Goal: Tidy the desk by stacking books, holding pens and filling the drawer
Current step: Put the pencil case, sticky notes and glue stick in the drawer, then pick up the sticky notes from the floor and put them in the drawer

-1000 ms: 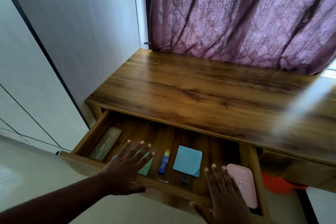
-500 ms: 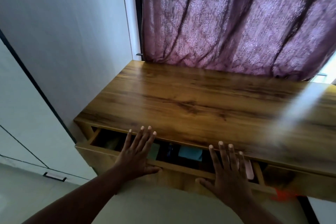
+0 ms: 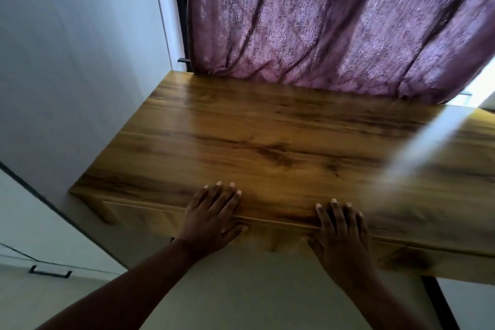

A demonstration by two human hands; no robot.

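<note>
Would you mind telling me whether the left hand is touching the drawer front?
Touching. The head view shows the left hand spread flat over the desk's front edge, palm and thumb pressed against the drawer front, with no gap visible.

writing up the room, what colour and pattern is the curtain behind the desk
Dusty purple curtain with a pale floral damask print, hanging in folds. Clearest in the head view.

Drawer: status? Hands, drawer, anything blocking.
Left hand and right hand open, flat against the drawer front, fingers over the desk edge. Drawer shut flush, contents hidden. Nothing in the way.
</note>
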